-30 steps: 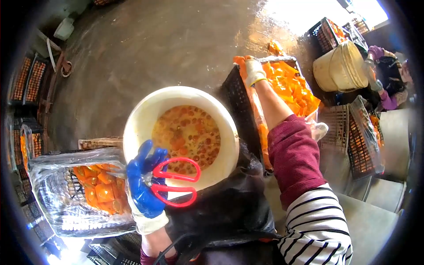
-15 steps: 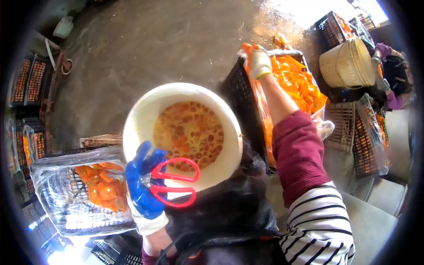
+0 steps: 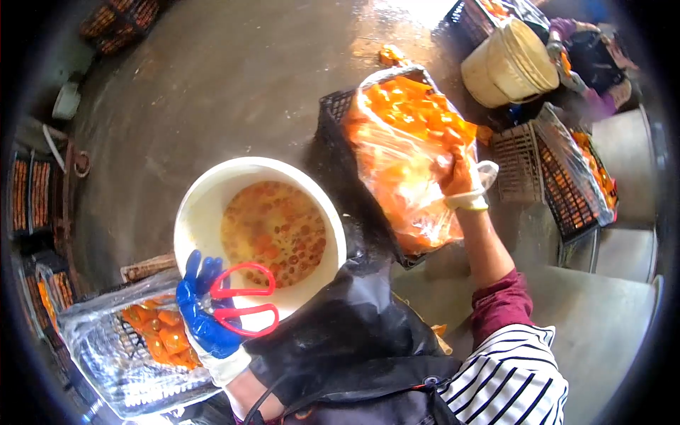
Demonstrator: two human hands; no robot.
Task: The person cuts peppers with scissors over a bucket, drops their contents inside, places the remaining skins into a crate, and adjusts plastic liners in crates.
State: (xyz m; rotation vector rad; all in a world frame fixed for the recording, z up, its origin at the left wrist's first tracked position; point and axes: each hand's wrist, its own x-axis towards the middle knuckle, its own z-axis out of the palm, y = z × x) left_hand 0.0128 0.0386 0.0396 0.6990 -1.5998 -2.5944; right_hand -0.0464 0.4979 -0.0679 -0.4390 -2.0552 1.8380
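My left hand [image 3: 207, 312], in a blue-coated glove, is closed around scissors with red handles [image 3: 241, 292]; the blades are hidden by the glove. It is beside the near rim of a white bucket [image 3: 190, 205] that contains cloudy yellowish liquid with orange-brown pieces floating in it. At the right, my right hand [image 3: 462, 177] wears a white glove with orange-stained fingers. Its fingers are closed on the clear plastic liner [image 3: 404, 188] of a black crate [image 3: 333, 124]. Orange, glossy pieces [image 3: 404, 95] fill the crate, with the liner drawn over part of them.
A lined crate [image 3: 142, 393] with orange pieces stands left of the bucket. Beyond the right crate are a cream bucket [image 3: 496, 67], another crate [image 3: 567, 191] and a co-worker's gloved hands [image 3: 567, 71]. Stacked crates [image 3: 32, 195] line the left side. The floor [image 3: 212, 85] looks wet.
My right hand has moved from the crate's far left corner to its right side, and the plastic liner now covers part of the orange pieces. The left hand still holds the scissors. The view has shifted.
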